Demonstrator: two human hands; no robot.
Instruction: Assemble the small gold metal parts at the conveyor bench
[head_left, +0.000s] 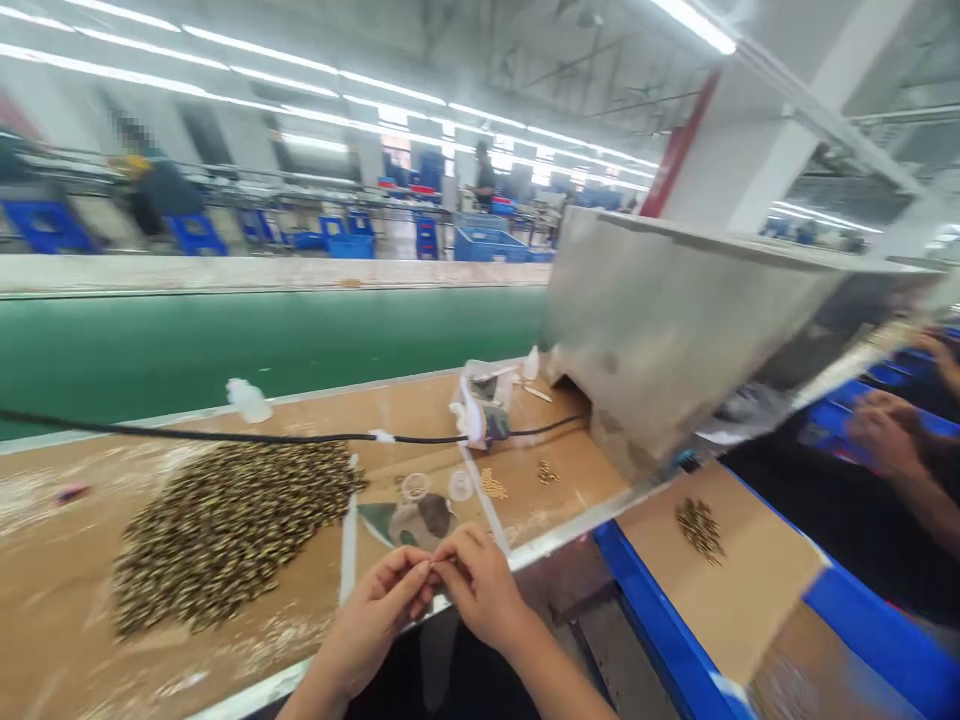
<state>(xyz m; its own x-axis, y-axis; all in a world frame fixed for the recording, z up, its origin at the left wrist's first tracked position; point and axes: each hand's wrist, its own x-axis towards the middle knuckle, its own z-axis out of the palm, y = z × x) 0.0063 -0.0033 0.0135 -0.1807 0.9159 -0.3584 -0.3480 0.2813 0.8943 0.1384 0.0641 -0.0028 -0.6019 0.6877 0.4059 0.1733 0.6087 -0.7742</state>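
Observation:
My left hand (382, 610) and my right hand (480, 580) meet at the table's near edge, thumbs and fingertips pinched together. Whatever lies between the fingertips is too small to make out. Just beyond them a camouflage-patterned cloth (416, 520) lies on the brown table covering (405, 455). A clear round lid or ring (415, 487) and a small clear cup (460, 486) rest behind the cloth. To the left spreads a big heap of small brass-coloured metal parts (240, 530). Right of the cup are a small cluster of pale pieces (493, 484) and a few darker brassy pieces (547, 472).
A black cable (300, 437) crosses the table past a white squeeze bottle (249, 400) and a camouflage bundle (484, 405). Behind runs a green conveyor belt (262, 335). A large metal hopper (690, 320) stands right. Brass parts (699, 530) lie on a blue-edged tray, near another person's hands (889, 430).

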